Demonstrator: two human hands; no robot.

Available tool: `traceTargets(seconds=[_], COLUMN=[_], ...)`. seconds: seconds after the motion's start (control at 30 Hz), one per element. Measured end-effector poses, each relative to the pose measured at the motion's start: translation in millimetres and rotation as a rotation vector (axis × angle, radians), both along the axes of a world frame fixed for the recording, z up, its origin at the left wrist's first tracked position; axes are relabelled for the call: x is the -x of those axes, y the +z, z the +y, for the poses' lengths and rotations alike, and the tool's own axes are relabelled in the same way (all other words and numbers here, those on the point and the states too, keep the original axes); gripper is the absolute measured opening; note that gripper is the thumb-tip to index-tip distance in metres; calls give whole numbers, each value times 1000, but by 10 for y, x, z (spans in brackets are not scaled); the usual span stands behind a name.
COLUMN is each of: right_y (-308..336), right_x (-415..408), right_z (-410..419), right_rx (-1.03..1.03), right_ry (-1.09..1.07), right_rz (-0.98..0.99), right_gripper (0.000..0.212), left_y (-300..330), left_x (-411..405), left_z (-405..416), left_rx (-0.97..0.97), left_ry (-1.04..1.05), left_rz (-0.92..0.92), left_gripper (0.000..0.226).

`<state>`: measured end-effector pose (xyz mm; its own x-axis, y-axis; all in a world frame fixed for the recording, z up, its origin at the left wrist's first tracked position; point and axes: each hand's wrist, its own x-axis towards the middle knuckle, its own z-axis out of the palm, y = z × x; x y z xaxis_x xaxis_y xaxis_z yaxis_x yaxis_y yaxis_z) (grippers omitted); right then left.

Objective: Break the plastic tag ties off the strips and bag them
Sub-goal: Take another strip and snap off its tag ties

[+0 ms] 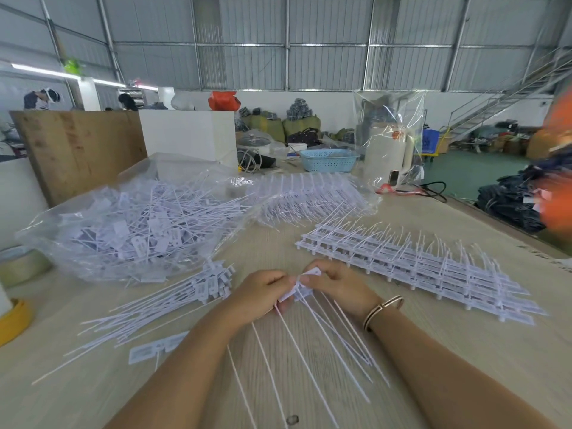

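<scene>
Both hands meet at the middle of the table, and I'll read across from my left hand. Its fingers are curled and pinch the head end of a small strip of white ties. Far out to its left sits the open clear bag, heaped with loose ties. Just left of that hand lies a loose bundle of freed ties, heads toward the hands, not yet bagged, and below it one single tie lies flat.

My right hand grips the same strip from the other side, fingers curled, thumb on a tag head. The tails of the held ties fan down toward me between my forearms. To the right of that hand, near but not touching, is a stack of whole strips, with a further packet of them beyond.

By my judgement these ties weigh almost nothing; the tails are thin and whippy, the heads flat and stiffer. I would hold at the heads, close to the runner, and twist there; pulling on a tail would likely just bend it. The smooth plastic may slip, so a firm pinch seems wise.
</scene>
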<state>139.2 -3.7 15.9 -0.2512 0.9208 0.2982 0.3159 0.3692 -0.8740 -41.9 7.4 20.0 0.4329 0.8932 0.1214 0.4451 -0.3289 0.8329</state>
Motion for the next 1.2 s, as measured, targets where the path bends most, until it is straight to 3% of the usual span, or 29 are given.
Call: traceTargets(seconds=[0.37,0.43,0.57,0.6,0.7,0.77,0.83,0.9,1.0,1.2], right_y=[0,-2,56,56,-15,-49,-54,-61,-69,14], right_x=[58,73,-121,-148,-84,-36,-19,-5,19,17], right_z=[-16,-11,-4,1,34,48,54,73,98,4], right_rx=[-100,-116,-75,-56,67,115,97,60,43,23], right_ry=[-4,-43,-232,-260,-273,-211,-180,-180,-188,-178], right_rz=[86,190,590,586,263,155,99,-36,-153,121], right_gripper=[7,11,16,19,23,23,25,25,30,22], left_y=[29,26,20,14,0,-11,0,23,84,164], left_x=[43,82,164,160,146,153,155,109,60,-38], left_z=[31,49,104,112,119,131,130,105,98,73], left_rx=[245,307,379,377,436,465,449,325,165,26], left_ry=[-88,-70,-8,-22,-71,-109,-145,-136,-83,-74], left_rz=[-216,-312,-523,-518,-519,-530,-493,-330,-103,78], left_gripper=[36,33,33,28,14,3,12,4,27,21])
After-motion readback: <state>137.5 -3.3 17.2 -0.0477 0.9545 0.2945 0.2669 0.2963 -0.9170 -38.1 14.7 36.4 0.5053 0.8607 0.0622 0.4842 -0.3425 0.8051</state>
